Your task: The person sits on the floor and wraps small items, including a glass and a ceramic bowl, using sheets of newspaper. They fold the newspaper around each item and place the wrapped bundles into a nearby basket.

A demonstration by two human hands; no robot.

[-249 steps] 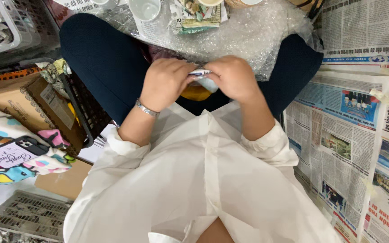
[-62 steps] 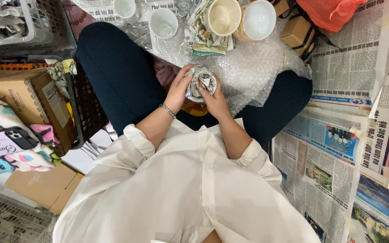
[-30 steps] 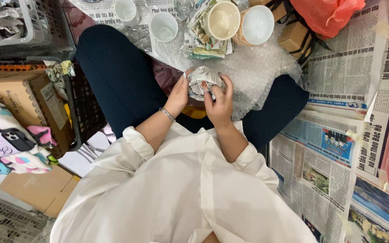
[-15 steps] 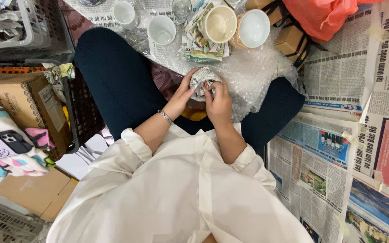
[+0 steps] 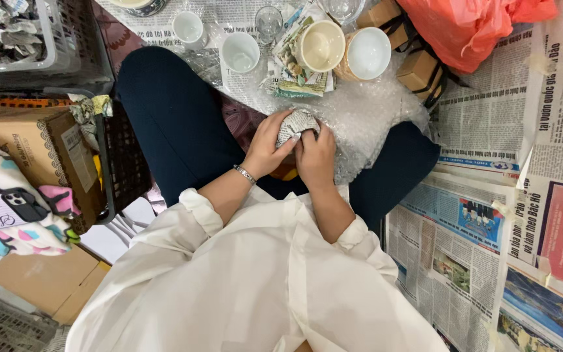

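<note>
left hand: fingers curled round the newspaper-wrapped bundle, gripping its left side
bundle: over the person's lap, just near side of the bubble wrap
right hand: closed on bundle from below
cream bowl: beyond bubble wrap

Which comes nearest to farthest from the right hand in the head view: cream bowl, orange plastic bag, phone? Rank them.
From the right hand:
1. Cream bowl, just ahead on the bubble wrap.
2. Orange plastic bag, ahead and to the right.
3. Phone, far left on the patterned cloth.
</note>
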